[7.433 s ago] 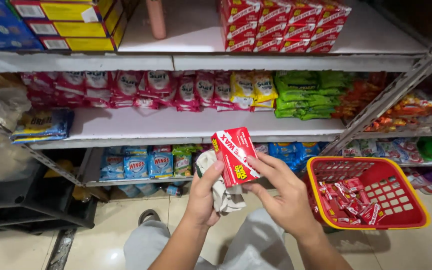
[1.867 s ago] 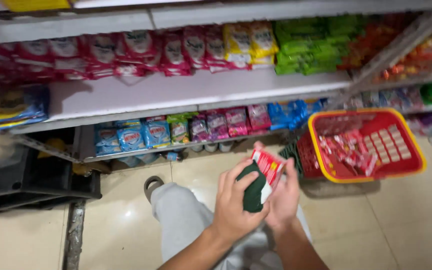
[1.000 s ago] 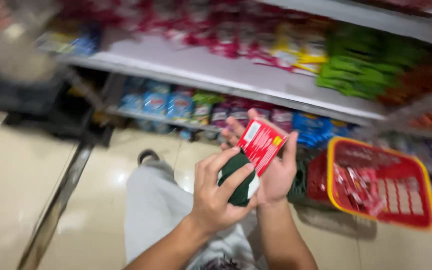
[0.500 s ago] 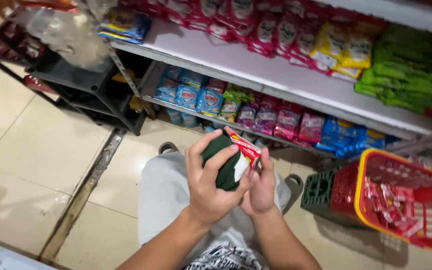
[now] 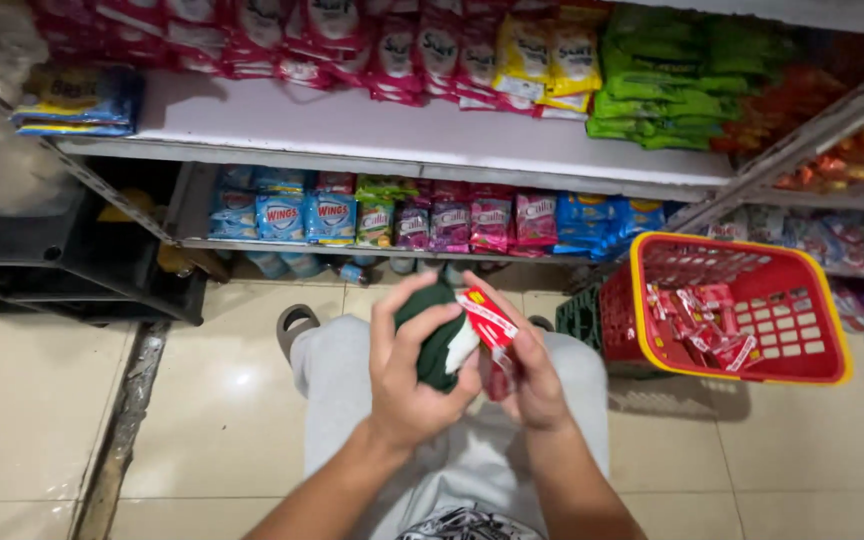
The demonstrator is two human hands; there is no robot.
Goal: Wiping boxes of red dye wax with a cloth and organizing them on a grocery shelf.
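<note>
My left hand is closed around a dark green cloth and presses it against a small red box. My right hand holds that red box from below and behind, over my lap. My grey trousers and one sandalled foot show beneath the hands. To the right stands a red shopping basket with several similar red packets lying inside.
White shelves ahead carry rows of red, yellow and green sachets above and blue, green and pink packets below. A black rack stands at the left. A green crate sits under the basket. The floor is pale tile.
The view has swung back toward the shelves. My hands have sunk toward my lap, and the green cloth now covers more of the red box's face.
</note>
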